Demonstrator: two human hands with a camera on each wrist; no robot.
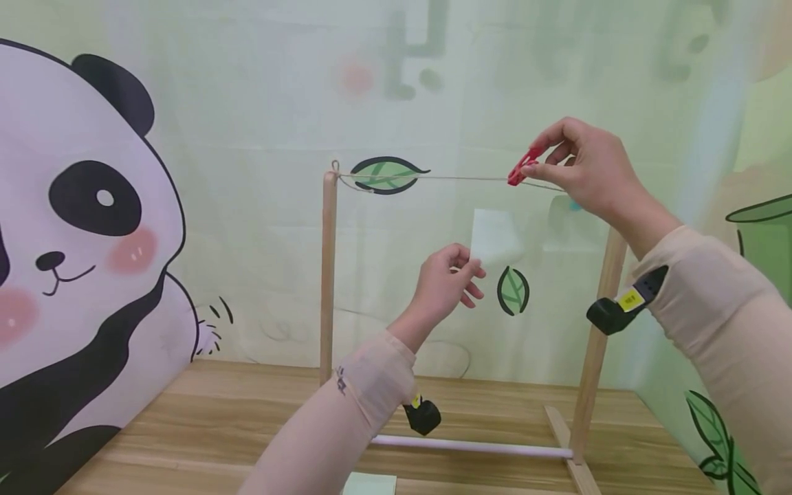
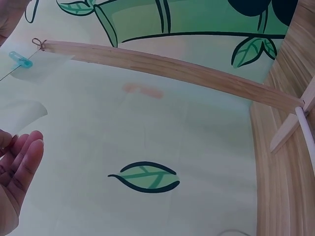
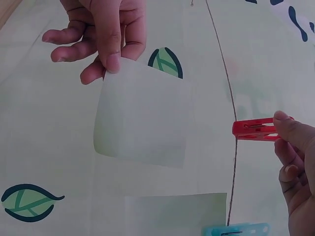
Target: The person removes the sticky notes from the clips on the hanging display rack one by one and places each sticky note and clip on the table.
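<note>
My right hand (image 1: 590, 165) pinches the handle end of a red clothespin (image 1: 520, 168) between thumb and fingers. The clothespin's tip meets a thin string (image 1: 464, 178); whether it bites the string I cannot tell. Below and to the left, my left hand (image 1: 442, 282) pinches one corner of a pale sheet of paper (image 3: 142, 113) between thumb and forefinger, its other fingers spread loosely. This sheet hangs in the air, apart from the string. A blue clothespin (image 3: 238, 230) clips a second pale sheet (image 3: 172, 214) to the string, near the right post.
The string spans two wooden posts, a left one (image 1: 328, 275) and a right one (image 1: 597, 357). A white rod (image 1: 470, 450) joins them low down. Pale green paper (image 1: 370, 484) lies on the wooden table (image 1: 247, 412) in front. Behind is a wall with a painted panda (image 1: 124, 302).
</note>
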